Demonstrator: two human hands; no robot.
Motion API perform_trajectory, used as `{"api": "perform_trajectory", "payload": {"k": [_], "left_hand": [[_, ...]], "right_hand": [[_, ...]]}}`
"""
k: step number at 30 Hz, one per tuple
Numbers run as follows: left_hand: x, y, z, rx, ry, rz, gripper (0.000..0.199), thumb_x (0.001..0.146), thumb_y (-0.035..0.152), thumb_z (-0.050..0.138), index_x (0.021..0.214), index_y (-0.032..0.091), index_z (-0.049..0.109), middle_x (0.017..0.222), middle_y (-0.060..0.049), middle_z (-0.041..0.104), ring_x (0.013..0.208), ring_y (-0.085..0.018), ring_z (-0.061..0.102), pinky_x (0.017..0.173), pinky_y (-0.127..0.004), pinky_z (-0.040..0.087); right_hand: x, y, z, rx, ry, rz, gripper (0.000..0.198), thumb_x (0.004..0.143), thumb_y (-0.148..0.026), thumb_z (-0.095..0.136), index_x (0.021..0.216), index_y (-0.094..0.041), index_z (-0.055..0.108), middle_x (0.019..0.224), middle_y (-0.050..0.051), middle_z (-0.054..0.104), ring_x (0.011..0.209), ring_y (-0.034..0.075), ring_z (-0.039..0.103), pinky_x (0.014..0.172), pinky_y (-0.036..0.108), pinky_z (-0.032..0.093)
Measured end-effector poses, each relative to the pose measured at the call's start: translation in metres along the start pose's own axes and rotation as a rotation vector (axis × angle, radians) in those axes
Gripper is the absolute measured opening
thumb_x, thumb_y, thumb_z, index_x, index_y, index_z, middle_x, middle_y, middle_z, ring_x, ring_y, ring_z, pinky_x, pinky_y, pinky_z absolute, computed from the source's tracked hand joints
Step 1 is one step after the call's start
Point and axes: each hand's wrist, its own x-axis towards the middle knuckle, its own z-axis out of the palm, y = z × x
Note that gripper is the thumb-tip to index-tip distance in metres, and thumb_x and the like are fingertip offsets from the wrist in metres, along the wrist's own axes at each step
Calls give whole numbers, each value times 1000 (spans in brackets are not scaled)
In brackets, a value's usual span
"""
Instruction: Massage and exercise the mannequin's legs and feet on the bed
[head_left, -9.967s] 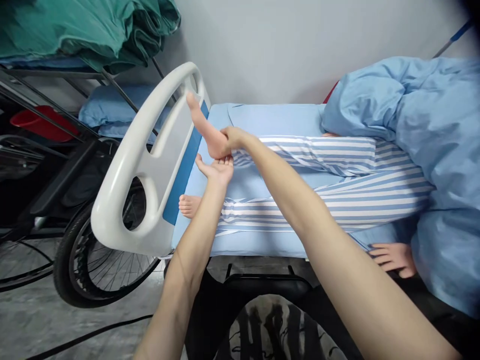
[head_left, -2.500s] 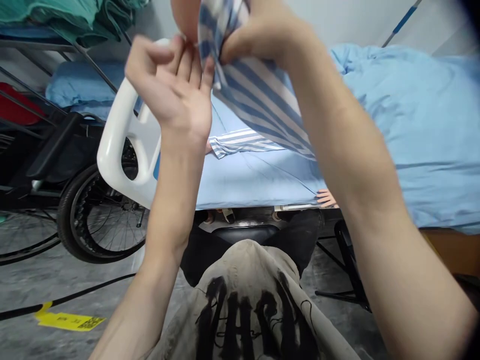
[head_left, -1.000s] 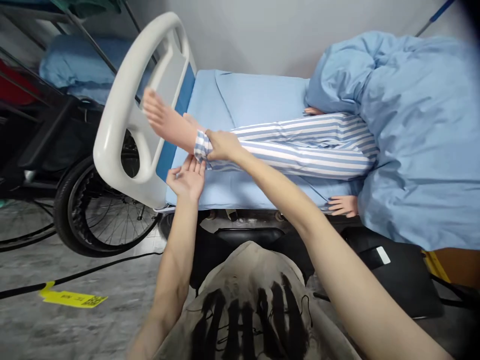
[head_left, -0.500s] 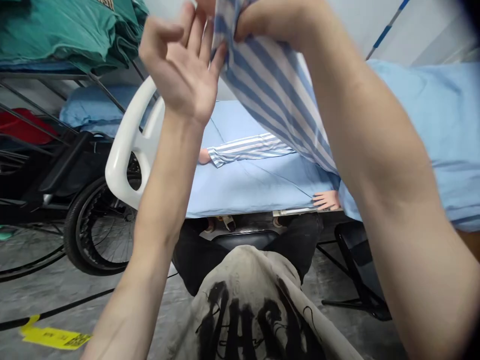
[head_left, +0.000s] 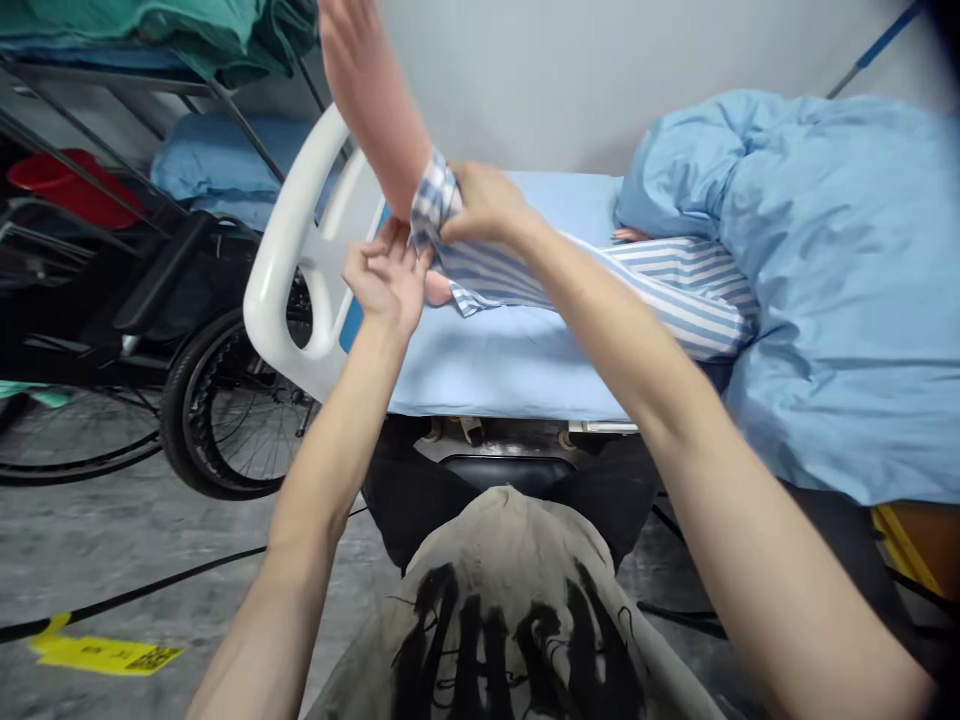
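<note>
A manikin-like leg in blue-and-white striped trousers (head_left: 502,270) is raised at a slant above the bed, its bare foot (head_left: 375,100) pointing up and partly cut off by the top edge. My right hand (head_left: 484,205) is closed around the lower leg just behind the bunched cuff (head_left: 433,205). Beneath the ankle, my left hand (head_left: 390,275) lies palm up with fingers extended, their tips touching the cuff's underside. The other leg rests on the bed; its heel (head_left: 438,289) and cuff (head_left: 472,302) show below the raised one.
The bed (head_left: 510,375) has a light blue sheet and a white end board (head_left: 270,270). A bunched blue quilt (head_left: 840,280) covers the right side. A wheelchair wheel (head_left: 225,420) stands at left, near a rack with a red basin (head_left: 75,187). A yellow tag (head_left: 105,655) hangs on a black cable.
Both hands have come down with the leg, and the bare foot has come into sight. My view has shifted, showing more of the quilt at right.
</note>
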Motion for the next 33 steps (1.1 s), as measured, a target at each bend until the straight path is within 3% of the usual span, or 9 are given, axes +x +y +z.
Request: {"api": "perform_trajectory", "payload": {"k": [3, 7, 13, 16, 20, 24, 33], "left_hand": [[4, -16, -64, -50, 131, -67, 23, 88, 29, 44, 96, 14, 59, 117, -12, 62, 124, -25, 60, 100, -37, 52], [3, -50, -137, -93, 276, -163, 18, 82, 31, 47, 87, 18, 57, 100, -11, 65, 104, -22, 66, 91, -37, 56], [-5, -99, -200, -85, 551, -291, 25, 85, 34, 40, 87, 18, 58, 90, -8, 65, 91, -18, 66, 87, -33, 55], [-10, -112, -218, -95, 580, -284, 24, 84, 29, 40, 88, 17, 61, 95, -9, 66, 95, -19, 66, 91, -36, 54], [-14, -119, -234, -99, 456, -239, 21, 78, 24, 47, 89, 18, 63, 102, -9, 68, 102, -19, 66, 98, -36, 52], [-15, -125, -241, -44, 368, -222, 22, 75, 20, 49, 90, 20, 66, 111, -9, 68, 111, -19, 64, 100, -33, 51], [-13, -131, -234, -5, 453, -160, 19, 76, 21, 49, 88, 20, 64, 105, -8, 70, 115, -20, 64, 104, -36, 49]], "right_hand": [[-4, -10, 66, -83, -142, 23, 69, 75, -41, 72, 132, -7, 53, 120, 14, 67, 115, 31, 64, 98, 41, 50], [-21, -17, 136, -125, -324, 37, 69, 81, -42, 68, 138, -9, 47, 125, 18, 64, 113, 31, 64, 96, 40, 51], [-47, -16, 205, -156, -452, 64, 65, 81, -41, 63, 134, -7, 48, 122, 21, 65, 113, 30, 64, 98, 38, 48], [-48, -6, 233, -150, -501, 60, 57, 83, -44, 60, 129, -12, 52, 113, 17, 69, 102, 29, 69, 90, 37, 52], [-45, 4, 255, -180, -460, 12, 52, 83, -41, 61, 126, -15, 51, 111, 17, 70, 99, 32, 69, 85, 41, 54], [-43, 5, 259, -183, -471, 20, 52, 82, -39, 64, 125, -14, 50, 112, 19, 69, 98, 32, 69, 86, 40, 54], [-44, 2, 252, -180, -461, 21, 50, 83, -39, 63, 124, -13, 51, 113, 19, 69, 98, 32, 70, 84, 39, 55]]}}
